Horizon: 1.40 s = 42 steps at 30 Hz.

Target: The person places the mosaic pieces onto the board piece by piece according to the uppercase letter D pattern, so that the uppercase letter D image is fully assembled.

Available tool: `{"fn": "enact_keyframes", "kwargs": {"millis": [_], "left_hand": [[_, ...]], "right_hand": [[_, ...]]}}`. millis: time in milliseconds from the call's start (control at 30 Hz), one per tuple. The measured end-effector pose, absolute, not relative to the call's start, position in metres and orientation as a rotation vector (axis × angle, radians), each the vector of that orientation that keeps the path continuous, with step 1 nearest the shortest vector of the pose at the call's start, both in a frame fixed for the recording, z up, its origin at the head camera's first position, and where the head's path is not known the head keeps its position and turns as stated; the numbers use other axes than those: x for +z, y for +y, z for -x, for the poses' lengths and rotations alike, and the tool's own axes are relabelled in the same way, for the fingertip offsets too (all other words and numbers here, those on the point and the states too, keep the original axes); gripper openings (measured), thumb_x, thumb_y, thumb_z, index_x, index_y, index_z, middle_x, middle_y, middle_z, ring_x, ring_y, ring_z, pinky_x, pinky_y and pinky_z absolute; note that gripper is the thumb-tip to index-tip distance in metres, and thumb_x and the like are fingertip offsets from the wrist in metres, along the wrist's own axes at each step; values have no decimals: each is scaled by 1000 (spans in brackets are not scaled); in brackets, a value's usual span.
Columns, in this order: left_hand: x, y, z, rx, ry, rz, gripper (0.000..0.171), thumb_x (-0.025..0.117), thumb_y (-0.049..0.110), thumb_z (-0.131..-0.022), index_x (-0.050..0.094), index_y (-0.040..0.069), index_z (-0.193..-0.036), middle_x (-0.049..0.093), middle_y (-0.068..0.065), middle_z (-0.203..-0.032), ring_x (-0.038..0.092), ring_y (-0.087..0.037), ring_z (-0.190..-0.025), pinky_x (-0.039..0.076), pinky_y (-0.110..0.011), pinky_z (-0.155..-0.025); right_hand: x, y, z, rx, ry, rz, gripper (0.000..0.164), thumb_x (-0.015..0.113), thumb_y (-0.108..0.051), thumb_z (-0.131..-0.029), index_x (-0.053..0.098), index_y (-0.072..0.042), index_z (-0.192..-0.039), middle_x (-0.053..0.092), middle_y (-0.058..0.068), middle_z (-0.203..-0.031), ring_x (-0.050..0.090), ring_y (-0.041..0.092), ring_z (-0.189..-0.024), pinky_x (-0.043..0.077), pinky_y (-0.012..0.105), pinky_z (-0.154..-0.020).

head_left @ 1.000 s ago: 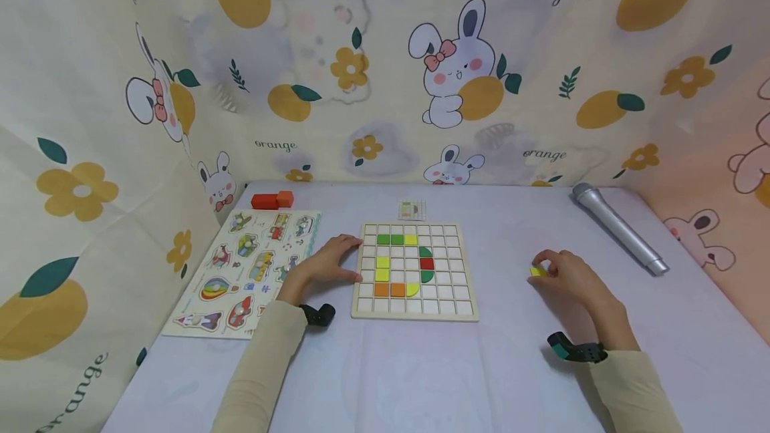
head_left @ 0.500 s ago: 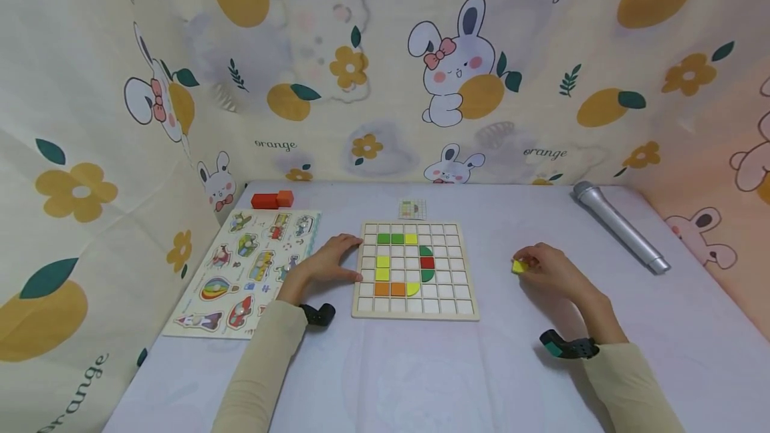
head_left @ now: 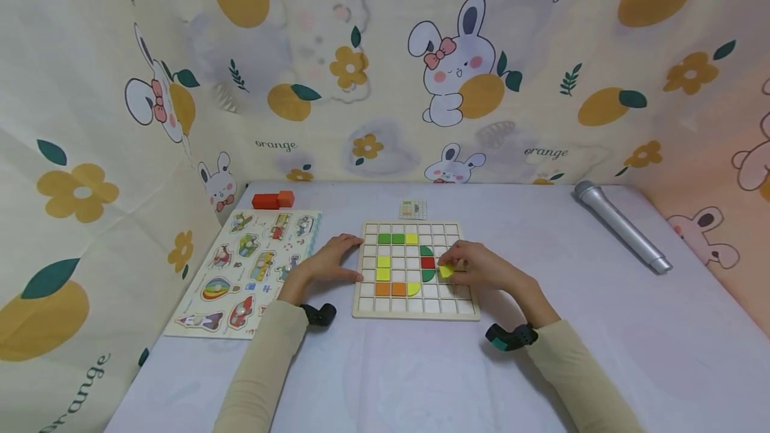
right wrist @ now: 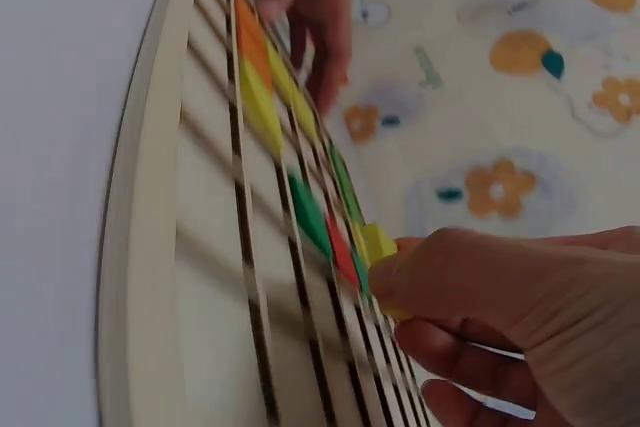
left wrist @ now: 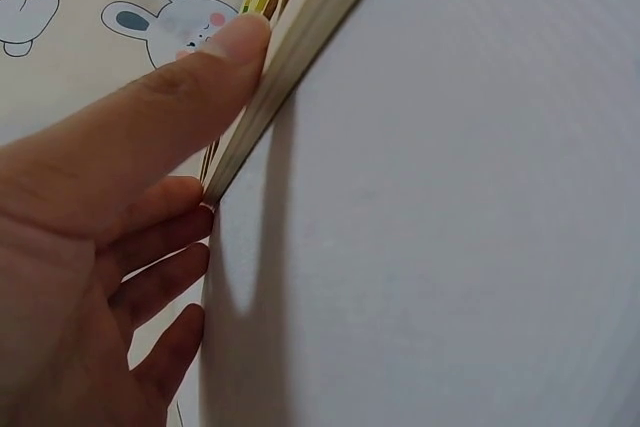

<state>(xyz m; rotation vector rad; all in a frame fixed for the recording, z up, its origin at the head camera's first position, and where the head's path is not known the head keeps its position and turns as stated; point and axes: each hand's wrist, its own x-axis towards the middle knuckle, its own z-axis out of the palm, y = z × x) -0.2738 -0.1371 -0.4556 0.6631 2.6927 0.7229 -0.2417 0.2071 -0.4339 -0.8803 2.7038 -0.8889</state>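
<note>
Right hand [head_left: 484,267], moved leftward from the bare tablecloth at centre right onto the grid board [head_left: 415,313] at frame centre, fingertips curled and pinching a yellow block [head_left: 446,271] just right of the red and green pieces. Left hand [head_left: 329,260] unchanged at the board's left edge, thumb and relaxed fingers pressed against the rim. Animal puzzle [head_left: 246,272] at lower left; microphone [head_left: 619,227] at right.

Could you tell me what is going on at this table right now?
A person is working on a wooden grid board partly filled with coloured tiles. The right hand pinches a small yellow piece over the board's right side, beside the red and green tiles. The left hand rests against the board's left edge. An animal puzzle board lies to the left.
</note>
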Motion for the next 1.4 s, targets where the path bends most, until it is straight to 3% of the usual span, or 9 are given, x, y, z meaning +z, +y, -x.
{"fn": "enact_keyframes", "kwargs": {"millis": [233,600,933,1133,1400], "left_hand": [[-453,-138,273,728,2692,-661,83,76,38,-75,36,12,-143,32,-10,-148,25,-27,-138,20,-43,-114],[-452,-141,272,760,2688,-787,79,75,32,-78,37,4,-141,35,-15,-145,27,-31,-136,22,-44,-114],[-453,-142,272,759,2690,-763,79,74,35,-78,37,7,-142,35,-12,-145,28,-29,-136,22,-44,-114],[-451,-141,271,771,2690,-756,80,75,35,-77,37,7,-141,34,-13,-146,27,-30,-136,22,-44,-114],[-449,-140,270,788,2683,-756,79,75,33,-77,37,6,-141,34,-14,-145,27,-31,-136,22,-45,-114]], "right_hand": [[-443,163,257,-1000,2779,1101,28,70,-11,-82,67,-7,-110,61,1,-100,57,19,-87,53,34,-74],[-459,109,276,-1092,2952,1004,22,70,-14,-83,68,-8,-104,62,1,-100,59,15,-92,52,30,-81],[-470,92,283,-1022,2963,938,11,68,-14,-85,70,-14,-95,64,-1,-99,57,12,-88,51,27,-78],[-471,91,282,-992,2986,985,8,67,-13,-86,73,-14,-91,67,-1,-99,57,16,-96,49,32,-86],[-475,89,280,-1006,3065,915,9,67,-15,-86,75,-16,-91,63,0,-92,52,13,-80,46,27,-66]]}}
